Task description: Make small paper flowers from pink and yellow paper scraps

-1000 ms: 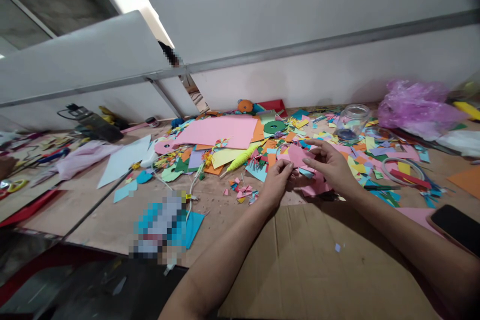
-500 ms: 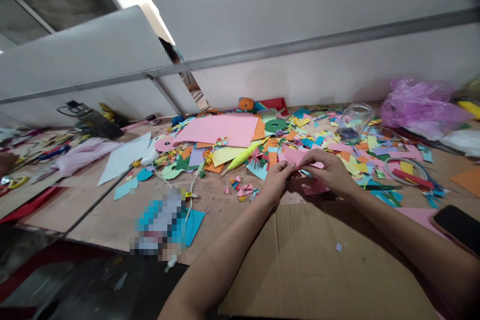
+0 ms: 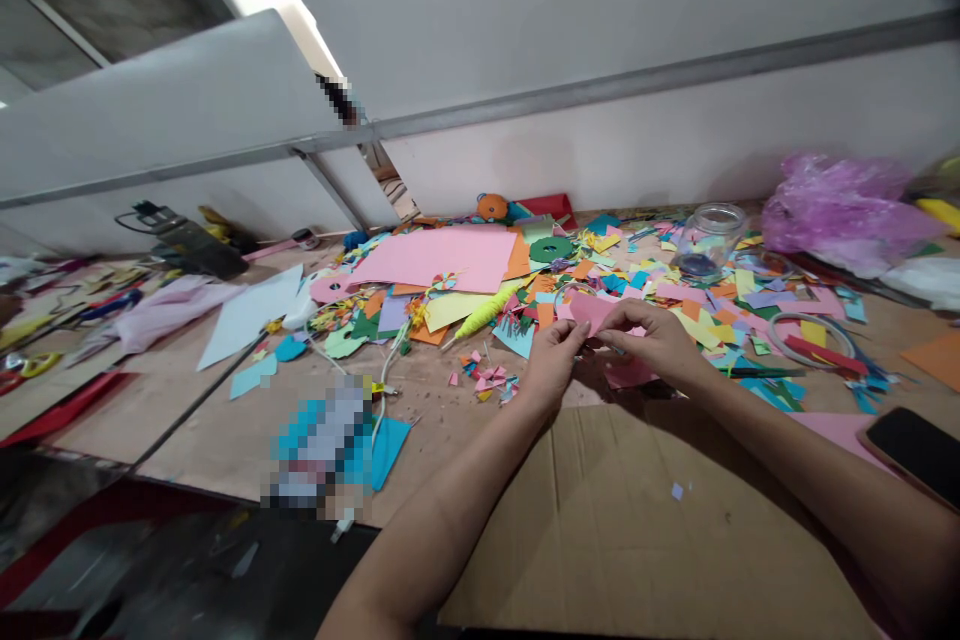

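Observation:
My left hand (image 3: 551, 360) and my right hand (image 3: 654, 340) meet above the table, both pinching a small pink paper piece (image 3: 589, 310) between fingertips. The left fingers are curled on its lower left edge. The right thumb and fingers close on its right side. More pink paper (image 3: 626, 372) lies just under my right hand. A pile of tiny pink and coloured scraps (image 3: 487, 380) sits left of my left hand.
Coloured paper scraps cover the table's far half, with a large pink sheet (image 3: 442, 260), a glass jar (image 3: 705, 240), a yellow-green tool (image 3: 484, 315), a purple plastic bag (image 3: 840, 210) and a tape ring (image 3: 806, 340). Flat cardboard (image 3: 637, 520) lies near me; a black phone (image 3: 911, 450) at right.
My right hand, open with fingers spread a second ago, has closed onto the pink piece. Both hands have drawn slightly together; the pink piece stays between them.

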Motion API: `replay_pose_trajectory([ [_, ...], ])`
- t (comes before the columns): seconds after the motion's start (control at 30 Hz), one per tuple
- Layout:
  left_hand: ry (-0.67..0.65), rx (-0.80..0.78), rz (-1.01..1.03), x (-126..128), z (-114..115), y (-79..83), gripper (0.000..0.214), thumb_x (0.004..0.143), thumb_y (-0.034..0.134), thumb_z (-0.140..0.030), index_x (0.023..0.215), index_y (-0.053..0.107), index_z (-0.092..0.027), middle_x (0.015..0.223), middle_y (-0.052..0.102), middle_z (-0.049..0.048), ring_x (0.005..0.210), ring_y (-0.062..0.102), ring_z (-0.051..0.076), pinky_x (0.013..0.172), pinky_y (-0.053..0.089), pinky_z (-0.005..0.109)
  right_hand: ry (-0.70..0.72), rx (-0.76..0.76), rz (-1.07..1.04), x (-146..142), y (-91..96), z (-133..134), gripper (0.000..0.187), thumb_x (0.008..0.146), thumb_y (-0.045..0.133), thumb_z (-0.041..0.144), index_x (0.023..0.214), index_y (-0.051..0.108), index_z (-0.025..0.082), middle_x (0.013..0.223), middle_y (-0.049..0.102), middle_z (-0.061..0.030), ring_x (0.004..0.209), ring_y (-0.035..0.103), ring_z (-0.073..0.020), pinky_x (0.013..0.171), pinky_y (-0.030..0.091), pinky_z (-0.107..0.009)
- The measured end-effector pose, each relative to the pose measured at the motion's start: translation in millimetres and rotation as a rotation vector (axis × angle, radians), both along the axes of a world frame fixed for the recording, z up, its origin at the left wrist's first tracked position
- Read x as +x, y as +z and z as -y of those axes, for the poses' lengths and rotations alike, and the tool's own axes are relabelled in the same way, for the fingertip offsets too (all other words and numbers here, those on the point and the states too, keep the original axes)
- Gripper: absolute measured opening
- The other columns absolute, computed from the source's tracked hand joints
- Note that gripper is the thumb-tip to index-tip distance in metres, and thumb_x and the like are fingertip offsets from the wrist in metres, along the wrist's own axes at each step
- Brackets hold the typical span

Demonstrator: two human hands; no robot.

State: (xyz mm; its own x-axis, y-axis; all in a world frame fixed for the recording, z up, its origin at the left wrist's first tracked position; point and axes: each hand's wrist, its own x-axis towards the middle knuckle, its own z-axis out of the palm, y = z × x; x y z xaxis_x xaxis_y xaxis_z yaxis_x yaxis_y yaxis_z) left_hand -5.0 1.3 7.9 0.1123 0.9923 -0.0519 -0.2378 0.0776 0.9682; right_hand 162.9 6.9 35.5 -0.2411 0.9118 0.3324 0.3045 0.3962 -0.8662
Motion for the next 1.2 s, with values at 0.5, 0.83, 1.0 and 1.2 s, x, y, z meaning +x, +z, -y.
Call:
replay_pose_trajectory([
  [0.5, -0.005, 0.036, -0.081, 3.9, 4.5, 0.7, 0.048, 0.070, 0.074, -0.061, 0.073, 0.065, -0.013, 0.066, 0.062, 0.0015, 0.058, 0.050, 0.011, 0.055, 0.037, 0.022, -0.125, -0.152, -0.090, -4.1, -3.2, 1.0, 0.025, 0.072, 0.074, 0.041, 0.069, 0.065, 0.018, 0.068, 0.065, -0.0012, 0.063, 0.055, -0.0158, 0.058, 0.041, -0.028],
  [0.83, -0.044, 0.050, -0.124, 3.6, 3.2, 0.5, 0.046, 0.068, 0.077, -0.057, 0.072, 0.063, -0.014, 0.064, 0.061, 0.0003, 0.057, 0.050, 0.010, 0.055, 0.036, 0.022, -0.164, -0.102, -0.071, -3.4, -3.6, 0.8, 0.014, 0.072, 0.070, 0.032, 0.069, 0.065, 0.020, 0.069, 0.065, -0.0011, 0.064, 0.057, -0.0164, 0.060, 0.043, -0.028],
  [1.0, -0.042, 0.036, -0.153, 3.3, 1.5, -1.9, 0.044, 0.071, 0.074, -0.057, 0.075, 0.064, -0.014, 0.071, 0.066, 0.0033, 0.061, 0.055, 0.012, 0.058, 0.042, 0.024, -0.165, -0.100, -0.084, -3.3, -6.2, -1.0, 0.019, 0.072, 0.073, 0.035, 0.068, 0.064, 0.020, 0.069, 0.064, -0.0014, 0.063, 0.056, -0.0164, 0.059, 0.042, -0.029],
  [1.2, -0.003, 0.074, -0.189, 1.9, -0.2, -2.2, 0.040, 0.073, 0.073, -0.053, 0.069, 0.059, -0.015, 0.066, 0.064, 0.0014, 0.060, 0.055, 0.012, 0.057, 0.041, 0.023, -0.117, -0.150, -0.263, -2.9, -6.4, -2.8, 0.029, 0.071, 0.076, 0.038, 0.090, 0.062, 0.022, 0.075, 0.064, -0.0003, 0.069, 0.060, -0.0182, 0.062, 0.047, -0.030],
])
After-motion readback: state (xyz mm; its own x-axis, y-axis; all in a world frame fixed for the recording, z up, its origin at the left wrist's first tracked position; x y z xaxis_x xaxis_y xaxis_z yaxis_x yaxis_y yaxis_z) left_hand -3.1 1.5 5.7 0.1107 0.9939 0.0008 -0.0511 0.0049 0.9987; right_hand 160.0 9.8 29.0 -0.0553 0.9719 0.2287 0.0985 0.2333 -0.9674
